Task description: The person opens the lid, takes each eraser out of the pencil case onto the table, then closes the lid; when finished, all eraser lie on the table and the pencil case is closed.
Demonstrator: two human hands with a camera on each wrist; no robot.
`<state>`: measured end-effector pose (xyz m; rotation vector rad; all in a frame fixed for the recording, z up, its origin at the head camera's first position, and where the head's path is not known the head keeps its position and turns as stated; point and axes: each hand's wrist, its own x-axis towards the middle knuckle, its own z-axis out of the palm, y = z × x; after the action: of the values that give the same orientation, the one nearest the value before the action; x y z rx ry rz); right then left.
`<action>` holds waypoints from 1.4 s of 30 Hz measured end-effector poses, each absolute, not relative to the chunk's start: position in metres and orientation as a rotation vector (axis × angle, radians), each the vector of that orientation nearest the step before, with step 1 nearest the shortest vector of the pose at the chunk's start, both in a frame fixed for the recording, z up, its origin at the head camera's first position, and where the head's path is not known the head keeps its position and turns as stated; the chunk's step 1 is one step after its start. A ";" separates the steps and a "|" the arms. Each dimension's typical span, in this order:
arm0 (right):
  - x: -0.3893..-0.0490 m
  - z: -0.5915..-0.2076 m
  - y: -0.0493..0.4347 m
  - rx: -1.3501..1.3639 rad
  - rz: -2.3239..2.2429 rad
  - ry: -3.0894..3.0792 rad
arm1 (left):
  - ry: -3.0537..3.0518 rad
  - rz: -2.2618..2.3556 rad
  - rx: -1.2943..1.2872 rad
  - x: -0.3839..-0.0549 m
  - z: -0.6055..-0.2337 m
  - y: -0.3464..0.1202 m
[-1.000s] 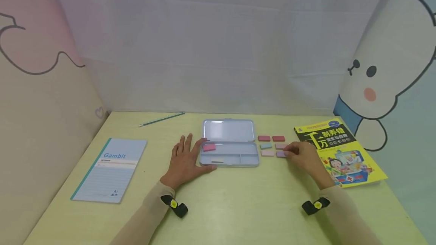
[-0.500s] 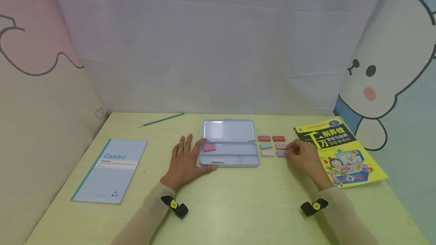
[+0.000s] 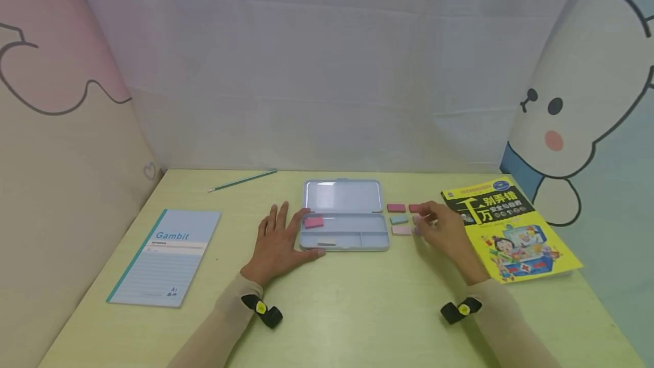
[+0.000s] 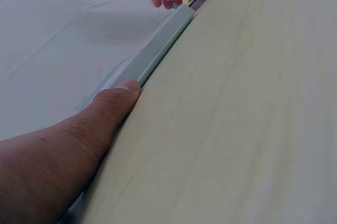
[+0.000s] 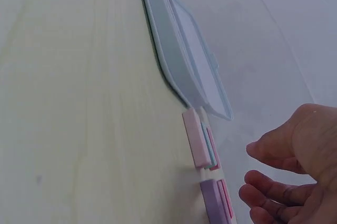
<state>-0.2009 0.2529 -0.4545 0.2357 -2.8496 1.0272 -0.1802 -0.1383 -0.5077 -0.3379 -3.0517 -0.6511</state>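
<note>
My left hand (image 3: 278, 243) rests at the left end of a pale blue pencil case (image 3: 342, 196), fingers spread, thumb on its front edge. The case lies with its lid back; a pink eraser (image 3: 314, 222) and a thin pale piece (image 3: 326, 242) sit inside. Right of it are several small erasers, among them a dark pink eraser (image 3: 395, 208), a teal eraser (image 3: 399, 219) and a light pink eraser (image 3: 401, 231). Over the right column hovers my right hand (image 3: 445, 231), partly hiding it. The right wrist view shows thumb and fingers apart, holding nothing, beside a purple eraser (image 5: 213, 203).
A yellow and black book (image 3: 526, 243) lies to the right, close to my right forearm. On the left lies a blue Gambit notebook (image 3: 163, 260). A green pencil (image 3: 242, 180) is near the table's back edge, before a white cloth backdrop (image 3: 327, 84).
My right hand has moved a little left and up from beside the purple eraser, and now covers more of the right column. The left hand has stayed in place.
</note>
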 end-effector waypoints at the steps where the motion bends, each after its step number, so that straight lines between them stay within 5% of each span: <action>1: -0.201 -0.453 0.249 0.253 1.054 -2.831 | -3.051 -0.659 -0.338 -0.180 -0.507 -0.138; 33: -0.224 -0.438 0.113 0.808 1.202 -2.826 | -3.055 -0.621 -0.335 -0.182 -0.506 -0.131; 42: -0.232 -0.448 0.092 0.779 1.068 -2.980 | -3.066 -0.627 -0.340 -0.180 -0.503 -0.128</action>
<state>-0.2322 0.0918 -0.4480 0.7794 -2.9802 1.0678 -0.1803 -0.1281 -0.5029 -0.3405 -3.0655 -0.6270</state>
